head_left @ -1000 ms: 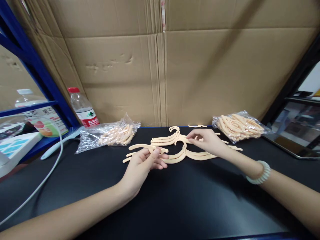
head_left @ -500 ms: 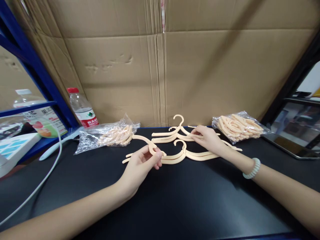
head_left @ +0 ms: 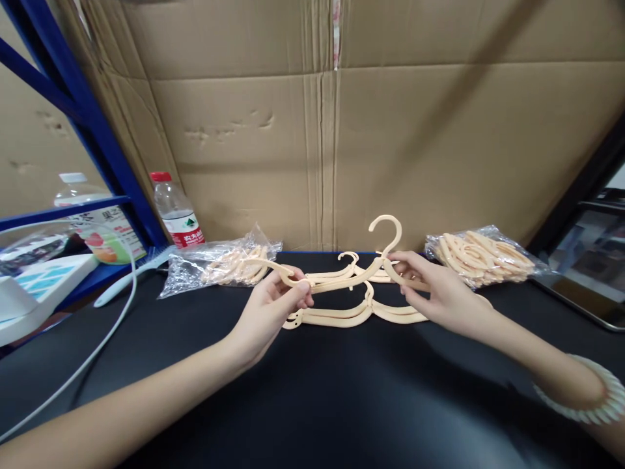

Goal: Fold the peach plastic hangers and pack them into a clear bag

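My left hand [head_left: 266,309] is closed on a curved cream hanger piece [head_left: 261,262], pinched between thumb and fingers; one end sticks out to the left. Raised off the table, a cream plastic hanger [head_left: 359,279] with its hook up is gripped at its right arm by my right hand [head_left: 432,286]. The left end of this hanger meets my left fingertips; whether it touches the piece there I cannot tell. Below lie stacked hangers [head_left: 336,319], and behind them more cream hangers [head_left: 349,259], partly hidden by the raised one.
Clear plastic bags of cream hanger parts lie at the back left [head_left: 234,264] and back right [head_left: 483,257]. A red-capped bottle [head_left: 178,218], a pale-handled brush [head_left: 131,280] and a white cable [head_left: 110,322] are on the left. Cardboard [head_left: 254,163] walls off the black table's [head_left: 312,404] back.
My right hand has lifted a hanger from the back group and brought it up and toward my left hand. My left hand keeps its hold on the curved piece. The view has shifted slightly.
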The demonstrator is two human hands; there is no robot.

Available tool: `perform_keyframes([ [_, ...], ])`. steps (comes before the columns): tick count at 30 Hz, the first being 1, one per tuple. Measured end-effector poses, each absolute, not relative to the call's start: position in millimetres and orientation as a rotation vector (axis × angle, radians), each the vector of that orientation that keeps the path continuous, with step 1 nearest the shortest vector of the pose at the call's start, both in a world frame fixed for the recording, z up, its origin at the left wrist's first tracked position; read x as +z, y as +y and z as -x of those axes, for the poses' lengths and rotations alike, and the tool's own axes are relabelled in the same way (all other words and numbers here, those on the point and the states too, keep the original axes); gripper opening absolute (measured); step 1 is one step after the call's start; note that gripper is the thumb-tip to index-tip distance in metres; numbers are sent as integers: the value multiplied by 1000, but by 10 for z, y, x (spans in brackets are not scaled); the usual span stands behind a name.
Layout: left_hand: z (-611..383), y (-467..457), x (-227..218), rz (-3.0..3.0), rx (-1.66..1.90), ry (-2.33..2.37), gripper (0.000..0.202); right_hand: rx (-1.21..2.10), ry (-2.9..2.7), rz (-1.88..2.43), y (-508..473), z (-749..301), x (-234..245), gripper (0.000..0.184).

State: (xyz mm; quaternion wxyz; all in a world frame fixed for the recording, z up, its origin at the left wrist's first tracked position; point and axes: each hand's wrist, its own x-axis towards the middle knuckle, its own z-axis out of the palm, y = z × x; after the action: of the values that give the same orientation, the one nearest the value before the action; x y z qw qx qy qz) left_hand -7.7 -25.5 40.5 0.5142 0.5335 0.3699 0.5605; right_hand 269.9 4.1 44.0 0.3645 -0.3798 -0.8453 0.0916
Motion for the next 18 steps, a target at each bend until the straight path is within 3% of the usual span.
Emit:
perform_keyframes([
  [10,97,-235,319,-1301,1248,900,16,532,-2056,997,-29,-2657,460,19],
  [18,71,-258,375,-1168,1232,812,14,417,-2063,976,-70,-2669,513,27],
])
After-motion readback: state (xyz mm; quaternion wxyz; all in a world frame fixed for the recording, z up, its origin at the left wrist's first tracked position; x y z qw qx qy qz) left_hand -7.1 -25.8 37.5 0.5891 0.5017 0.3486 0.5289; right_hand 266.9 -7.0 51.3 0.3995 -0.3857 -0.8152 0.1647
